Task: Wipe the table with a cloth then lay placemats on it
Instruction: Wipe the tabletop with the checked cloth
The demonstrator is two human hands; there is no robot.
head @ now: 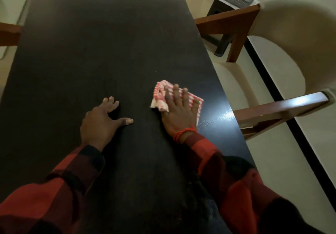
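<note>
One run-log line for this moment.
phase: wiping | right hand: pressing striped cloth flat | left hand: resting on dark table | placemats: none visible

The table (101, 55) has a long rectangular tabletop of very dark, almost black wood with a fine grain, matte over most of its length and showing a pale glare patch near its right edge. Small light specks dot the surface toward the middle. The cloth (161, 95) is a small rag with red and white stripes, crumpled and partly folded, its white corner sticking out to the left. It lies flat on the tabletop near the right edge, in the nearer half, pressed down under the spread fingers of the right hand (179, 110).
</note>
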